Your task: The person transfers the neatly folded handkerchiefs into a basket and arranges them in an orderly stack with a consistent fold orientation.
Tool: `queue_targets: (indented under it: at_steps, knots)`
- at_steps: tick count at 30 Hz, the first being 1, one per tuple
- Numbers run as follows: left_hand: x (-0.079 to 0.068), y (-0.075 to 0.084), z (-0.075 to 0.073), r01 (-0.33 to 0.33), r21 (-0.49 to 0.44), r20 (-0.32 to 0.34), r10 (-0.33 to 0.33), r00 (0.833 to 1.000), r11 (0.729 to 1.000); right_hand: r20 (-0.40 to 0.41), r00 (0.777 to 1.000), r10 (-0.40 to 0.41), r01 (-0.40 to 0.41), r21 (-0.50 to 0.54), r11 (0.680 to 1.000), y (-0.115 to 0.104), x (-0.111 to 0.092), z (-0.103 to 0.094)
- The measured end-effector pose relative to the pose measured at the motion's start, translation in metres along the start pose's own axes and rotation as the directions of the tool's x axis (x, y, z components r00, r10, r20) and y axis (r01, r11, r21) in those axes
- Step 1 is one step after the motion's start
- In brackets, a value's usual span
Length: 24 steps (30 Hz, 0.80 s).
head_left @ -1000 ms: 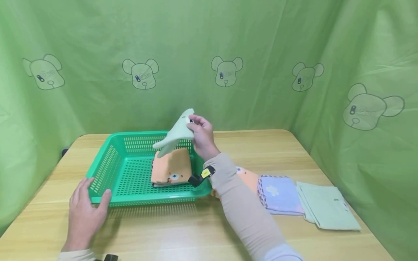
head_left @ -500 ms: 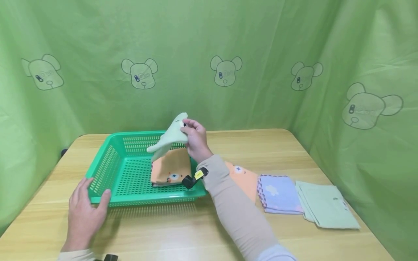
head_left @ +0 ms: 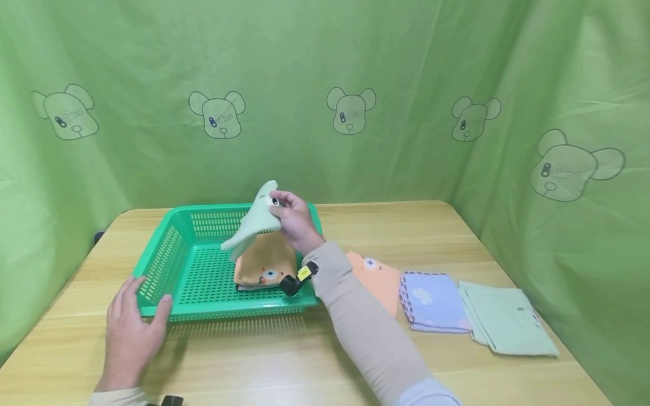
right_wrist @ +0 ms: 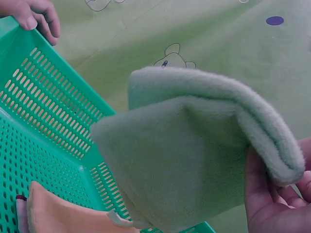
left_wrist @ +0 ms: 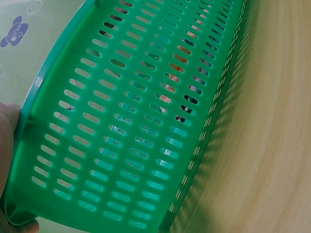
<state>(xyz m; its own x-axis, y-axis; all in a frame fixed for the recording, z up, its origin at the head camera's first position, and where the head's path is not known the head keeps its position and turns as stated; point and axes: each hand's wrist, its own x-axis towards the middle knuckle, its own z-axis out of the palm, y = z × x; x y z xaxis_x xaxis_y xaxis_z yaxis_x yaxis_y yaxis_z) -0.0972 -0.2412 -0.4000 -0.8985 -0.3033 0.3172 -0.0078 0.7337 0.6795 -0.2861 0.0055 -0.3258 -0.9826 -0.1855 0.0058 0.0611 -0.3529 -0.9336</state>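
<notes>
A light green folded hand towel hangs tilted from my right hand, its fingers and thumb pinching one edge. The towel's folded layers show large in the right wrist view, above the green plastic basket. Inside that basket, toward its right side, lies a folded orange towel with a printed face and a dark-trimmed layer beneath. My left hand grips the basket's near left corner, with the fingers over the side rim and the thumb at the front rim.
Right of the basket, a folded orange towel, a lavender towel with a white flower and a light green towel lie in a row on the wooden table. A green curtain stands behind the table.
My right hand has moved left and slightly down with the light green towel, further over the basket. More of the orange towel on the table shows. My left hand stays put.
</notes>
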Motion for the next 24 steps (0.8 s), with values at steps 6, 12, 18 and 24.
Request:
queue_targets:
  at_steps: [6,12,18,24]
  knots:
    - [0.0001,0.0003,-0.0004,0.003,0.002,0.006,-0.003,1.000,1.000,0.033,0.999,0.008,-0.004,-0.100,0.995,0.0010,-0.0023,0.0024]
    - [-0.0004,0.0002,-0.0002,0.000,0.005,0.006,0.000,1.000,1.000,0.073,0.997,0.001,0.012,-0.177,0.984,0.0029,-0.0038,0.0053]
    - [0.0000,-0.0008,0.0001,-0.004,0.007,0.003,0.004,1.000,1.000,0.146,0.989,0.005,0.018,-0.156,0.988,0.0015,-0.0052,0.0085]
    - [0.0005,-0.0010,-0.0008,0.008,0.010,0.012,-0.008,1.000,1.000,0.162,0.980,0.113,-0.058,-0.307,0.950,0.0041,-0.0028,0.0019]
